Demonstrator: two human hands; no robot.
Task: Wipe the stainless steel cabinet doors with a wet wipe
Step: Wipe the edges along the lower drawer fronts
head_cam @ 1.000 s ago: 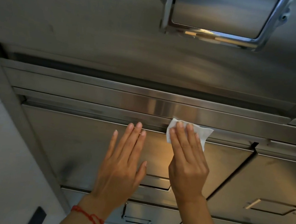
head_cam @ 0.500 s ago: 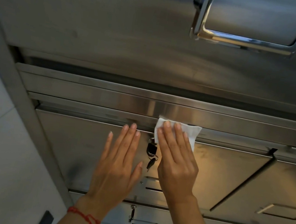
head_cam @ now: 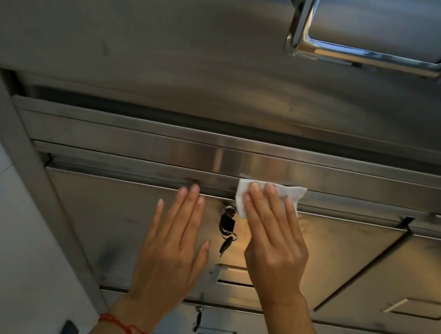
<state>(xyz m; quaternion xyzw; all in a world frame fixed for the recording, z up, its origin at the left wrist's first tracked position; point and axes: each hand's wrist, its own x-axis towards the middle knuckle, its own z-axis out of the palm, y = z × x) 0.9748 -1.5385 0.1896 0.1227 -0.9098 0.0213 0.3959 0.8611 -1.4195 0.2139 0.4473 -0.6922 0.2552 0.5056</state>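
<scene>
The person's right hand point(head_cam: 275, 250) lies flat against the brushed stainless steel cabinet door point(head_cam: 324, 249), its fingers point(head_cam: 274, 204) straight and slightly spread, pressing a white, crumpled wet wipe point(head_cam: 294, 192) against the door's top edge and the horizontal steel rail point(head_cam: 130, 146) just above it. The wipe shows past the fingertips, with one corner hanging down on the left side of the hand.

The left hand point(head_cam: 171, 248) rests open on the same door, to the left, fingers point(head_cam: 189, 208) straight and close together, the thumb held a little apart, holding nothing. A red braided cord bracelet point(head_cam: 127, 331) circles that wrist.

Between the two hands, a small round lock point(head_cam: 229, 211) sits near the door's top edge with a black-headed key point(head_cam: 226, 222) in it, and a second black key point(head_cam: 226, 244) dangles from a ring below. Lower on the door a recessed steel pull handle point(head_cam: 231, 275) is partly hidden by the right wrist.

Overhead, a larger steel panel point(head_cam: 147, 39) carries a polished chrome loop handle point(head_cam: 369, 56). To the right is a neighbouring steel door point(head_cam: 411, 283), and beneath, a lower row of doors point(head_cam: 245, 332), each with its own key hanging.
</scene>
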